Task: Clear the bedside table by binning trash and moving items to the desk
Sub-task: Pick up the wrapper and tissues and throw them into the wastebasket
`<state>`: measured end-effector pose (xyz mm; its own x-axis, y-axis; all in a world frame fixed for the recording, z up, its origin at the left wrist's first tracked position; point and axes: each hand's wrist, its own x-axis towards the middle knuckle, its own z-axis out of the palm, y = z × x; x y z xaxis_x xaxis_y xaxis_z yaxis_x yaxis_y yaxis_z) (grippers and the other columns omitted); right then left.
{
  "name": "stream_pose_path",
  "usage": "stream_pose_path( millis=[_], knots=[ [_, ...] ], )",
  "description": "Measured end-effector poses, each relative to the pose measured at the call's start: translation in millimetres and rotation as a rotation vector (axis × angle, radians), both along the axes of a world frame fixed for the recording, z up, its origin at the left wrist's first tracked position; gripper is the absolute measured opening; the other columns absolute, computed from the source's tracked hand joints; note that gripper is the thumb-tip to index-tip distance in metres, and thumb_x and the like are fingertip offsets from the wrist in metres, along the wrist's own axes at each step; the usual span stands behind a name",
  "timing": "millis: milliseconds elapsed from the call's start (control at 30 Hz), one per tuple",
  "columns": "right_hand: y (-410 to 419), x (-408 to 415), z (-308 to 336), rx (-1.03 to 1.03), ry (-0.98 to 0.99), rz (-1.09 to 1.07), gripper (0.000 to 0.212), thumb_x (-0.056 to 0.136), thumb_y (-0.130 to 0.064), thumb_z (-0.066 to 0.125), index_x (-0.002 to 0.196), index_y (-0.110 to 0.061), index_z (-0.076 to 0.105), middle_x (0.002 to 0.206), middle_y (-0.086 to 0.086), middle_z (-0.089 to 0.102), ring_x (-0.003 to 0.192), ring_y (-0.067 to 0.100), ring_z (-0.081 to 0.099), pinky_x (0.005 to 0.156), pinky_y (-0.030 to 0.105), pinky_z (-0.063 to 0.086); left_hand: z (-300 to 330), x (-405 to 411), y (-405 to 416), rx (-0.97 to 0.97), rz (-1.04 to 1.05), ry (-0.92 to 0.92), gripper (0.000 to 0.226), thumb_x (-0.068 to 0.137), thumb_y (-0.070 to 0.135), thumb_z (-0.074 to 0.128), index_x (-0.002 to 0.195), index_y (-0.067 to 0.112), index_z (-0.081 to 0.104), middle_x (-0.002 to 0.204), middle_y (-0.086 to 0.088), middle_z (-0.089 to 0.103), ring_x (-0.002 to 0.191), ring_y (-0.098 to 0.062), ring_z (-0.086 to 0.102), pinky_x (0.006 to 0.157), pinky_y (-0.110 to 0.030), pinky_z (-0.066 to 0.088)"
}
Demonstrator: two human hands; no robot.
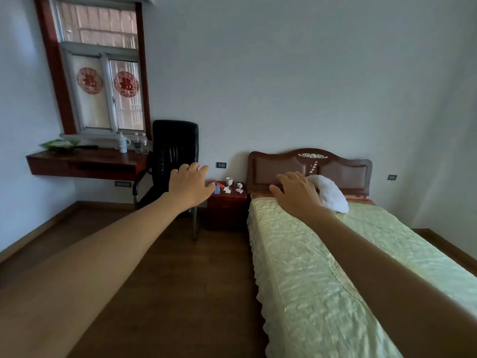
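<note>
Bedroom seen from the foot of the bed (322, 254), both arms stretched forward. The bedside table (227, 202) stands between the bed's headboard and a black chair (175, 151), well beyond reach; its load is untouched — a white cup (229, 181), crumpled paper (227, 189) just beside it, a blue card (217, 189), an orange item (220, 183), a small cable (238, 184) and a pale packet (239, 190); the small size makes finer naming unsafe. The desk (85, 161), fixed to the wall under the window, already carries a green dish and bottles; no bin is in view. Left hand (189, 186) — palm down, grip spread, fingers straight, holding nothing; it lies in line with the table's left edge only by perspective. Right hand (296, 192): likewise palm down, fingers loosely spread and empty, raised over the bed near a white towel (330, 195), contact not evident. Judged stage: approach, nothing yet cleared.
</note>
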<state>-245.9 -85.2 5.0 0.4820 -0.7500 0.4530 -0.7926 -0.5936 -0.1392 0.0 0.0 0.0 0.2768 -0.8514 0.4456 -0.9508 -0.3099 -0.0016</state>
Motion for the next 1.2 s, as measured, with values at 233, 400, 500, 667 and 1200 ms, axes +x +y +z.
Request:
stream_pose_path(
  millis=[233,400,500,667,1200],
  knots=[
    [-88,71,-22,0.033,0.009,-0.013,0.049,0.097,-0.041,0.039,0.137,-0.013,0.045,0.140,0.008,0.048,0.137,0.027,0.032,0.110,0.045,0.031,-21,76,-84,0.019,-0.005,-0.011,0.059,0.091,0.049,0.039,0.140,0.016,0.036,0.141,-0.009,0.044,0.126,-0.030,0.042,0.097,-0.045,0.040],
    [-151,125,-34,0.051,-0.023,-0.044,0.050,0.096,-0.041,0.040,0.137,-0.013,0.045,0.139,0.007,0.049,0.137,0.026,0.033,0.110,0.044,0.032,-37,134,-143,0.020,-0.031,-0.005,0.058,0.092,0.047,0.040,0.141,0.017,0.035,0.143,-0.008,0.043,0.127,-0.029,0.042,0.096,-0.044,0.040],
    [-179,150,-51,0.074,-0.017,-0.055,0.048,0.097,-0.039,0.040,0.136,-0.013,0.045,0.137,0.007,0.049,0.136,0.026,0.033,0.107,0.043,0.033,-46,165,-177,0.033,-0.023,-0.002,0.059,0.091,0.047,0.040,0.142,0.017,0.035,0.144,-0.008,0.042,0.129,-0.029,0.040,0.098,-0.045,0.039],
    [-220,180,-83,0.135,-0.031,-0.073,0.045,0.098,-0.037,0.042,0.134,-0.012,0.047,0.139,0.007,0.048,0.137,0.027,0.030,0.107,0.044,0.032,-76,196,-226,0.100,-0.046,-0.009,0.061,0.091,0.049,0.040,0.141,0.016,0.035,0.145,-0.008,0.041,0.130,-0.029,0.039,0.099,-0.045,0.039],
    [-485,244,-133,0.246,0.047,-0.060,0.050,0.098,-0.041,0.039,0.140,-0.014,0.041,0.148,0.007,0.040,0.143,0.029,0.022,0.112,0.046,0.027,-135,255,-472,0.189,-0.003,0.036,0.062,0.091,0.049,0.042,0.143,0.017,0.032,0.145,-0.007,0.039,0.132,-0.029,0.036,0.103,-0.045,0.036]
  ],
)
